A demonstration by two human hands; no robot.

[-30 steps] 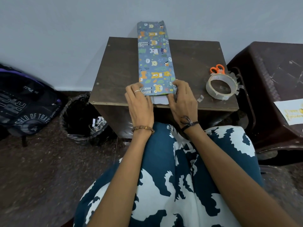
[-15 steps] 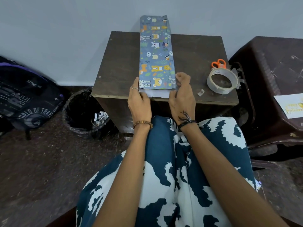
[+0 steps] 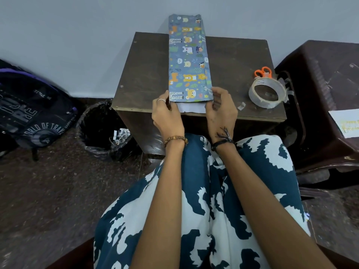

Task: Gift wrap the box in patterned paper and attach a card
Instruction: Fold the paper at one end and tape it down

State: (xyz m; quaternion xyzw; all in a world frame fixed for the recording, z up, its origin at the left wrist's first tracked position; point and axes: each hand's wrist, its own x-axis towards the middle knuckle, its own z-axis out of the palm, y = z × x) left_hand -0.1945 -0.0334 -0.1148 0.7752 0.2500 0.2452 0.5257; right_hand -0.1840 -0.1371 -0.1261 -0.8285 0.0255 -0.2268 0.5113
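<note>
A long strip of blue wrapping paper point(image 3: 188, 61) with animal prints lies lengthwise on the small brown table point(image 3: 233, 61), its far end rising against the wall. It seems wrapped around something flat; the box itself is hidden. A white underside flap point(image 3: 192, 108) shows at the near end. My left hand point(image 3: 167, 115) pinches the near left corner, and my right hand point(image 3: 220, 107) pinches the near right corner. A white card point(image 3: 345, 122) with yellow writing lies on the dark stool at right.
A roll of clear tape point(image 3: 267, 93) and orange-handled scissors point(image 3: 262, 72) lie on the table's right side, with a small tape scrap point(image 3: 241, 105) nearby. A lined bin point(image 3: 103, 129) and a dark backpack point(image 3: 29, 111) stand on the floor at left. A dark plastic stool point(image 3: 330, 84) stands right.
Both hands slid from pressing on top of the paper's near end to gripping its two near corners. More of the white flap shows.
</note>
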